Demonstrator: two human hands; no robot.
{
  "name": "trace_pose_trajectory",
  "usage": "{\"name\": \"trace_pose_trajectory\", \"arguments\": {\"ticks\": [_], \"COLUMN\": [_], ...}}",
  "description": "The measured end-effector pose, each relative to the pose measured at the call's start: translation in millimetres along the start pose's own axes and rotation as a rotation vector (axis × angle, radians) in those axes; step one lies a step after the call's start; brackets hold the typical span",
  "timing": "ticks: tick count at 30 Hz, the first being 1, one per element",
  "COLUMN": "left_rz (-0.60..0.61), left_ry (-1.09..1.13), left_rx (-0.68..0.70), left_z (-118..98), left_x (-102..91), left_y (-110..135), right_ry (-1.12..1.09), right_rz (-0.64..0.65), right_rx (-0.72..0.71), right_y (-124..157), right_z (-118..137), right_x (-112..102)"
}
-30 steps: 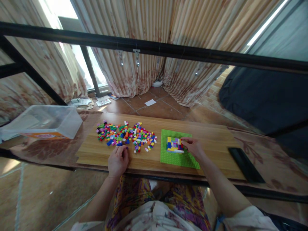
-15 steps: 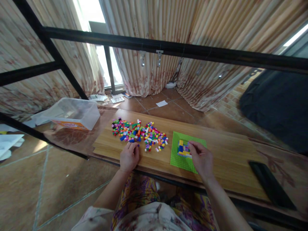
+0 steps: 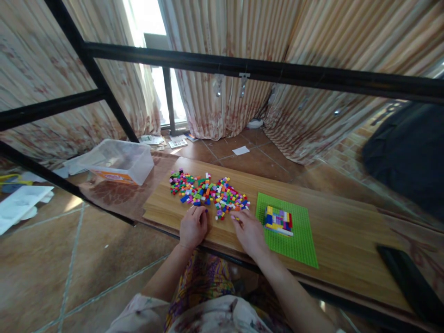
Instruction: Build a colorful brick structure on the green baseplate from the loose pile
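My left hand [image 3: 193, 226] rests at the near edge of the brick pile, its fingers curled around a small dark blue toy brick [image 3: 206, 211]. At the pile's right corner is my right hand [image 3: 250, 232], fingertips pinched together over a small toy brick [image 3: 237, 218] that they mostly cover. Many loose coloured bricks [image 3: 197, 187] lie spread beyond both hands. To the right, a green baseplate [image 3: 301, 240] carries a low, roughly square build [image 3: 279, 221] of yellow, white, blue, red and purple bricks. Neither hand touches the baseplate's build.
A wooden board [image 3: 333, 231] lies under everything. A dark phone-like slab [image 3: 409, 277] is at its right end. At the left stands a clear plastic box [image 3: 120, 159] with an orange label. A black metal bar [image 3: 208, 62] crosses in front of the curtains.
My right hand has moved left from the build on the baseplate to the pile's right corner, uncovering the build. My left hand stays in place. The view has shifted slightly.
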State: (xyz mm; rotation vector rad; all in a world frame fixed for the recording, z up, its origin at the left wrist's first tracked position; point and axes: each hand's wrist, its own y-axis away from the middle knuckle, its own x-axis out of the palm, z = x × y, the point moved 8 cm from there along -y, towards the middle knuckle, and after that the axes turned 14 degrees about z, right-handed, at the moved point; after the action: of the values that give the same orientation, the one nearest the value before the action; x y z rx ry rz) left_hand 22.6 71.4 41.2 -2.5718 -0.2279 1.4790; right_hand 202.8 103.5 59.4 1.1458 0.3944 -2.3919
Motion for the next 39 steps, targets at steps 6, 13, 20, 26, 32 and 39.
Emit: {"name": "trace_pose_trajectory", "arguments": {"ticks": [6, 13, 20, 26, 32, 39], "left_rz": [0.003, 0.001, -0.012, -0.032, -0.049, -0.046], "left_ry": [-0.006, 0.002, -0.001, -0.024, -0.025, -0.035], "left_rx": [0.015, 0.017, 0.039, 0.040, 0.066, 0.054], "left_z": [-0.1, 0.7, 0.5, 0.9, 0.1, -0.3], "left_x": [-0.2, -0.1, -1.3, -2.5, -3.5, -4.3], "left_y": [-0.1, -1.0, -0.4, -1.4, -1.3, -1.3], "right_ry": [0.266, 0.355, 0.342, 0.076, -0.376, -0.842], "right_rz": [0.149, 0.237, 0.213, 0.067, -0.077, -0.132], "right_rx": [-0.110, -0.114, -0.078, -0.032, 0.003, 0.285], "right_y": [-28.6, -41.9, -48.7, -35.8, -0.9, 52.8], "right_z": [25.5, 29.2, 27.8, 23.4, -4.3, -56.9], "right_x": [22.7, 35.1, 33.0, 11.6, -9.0, -17.4]}}
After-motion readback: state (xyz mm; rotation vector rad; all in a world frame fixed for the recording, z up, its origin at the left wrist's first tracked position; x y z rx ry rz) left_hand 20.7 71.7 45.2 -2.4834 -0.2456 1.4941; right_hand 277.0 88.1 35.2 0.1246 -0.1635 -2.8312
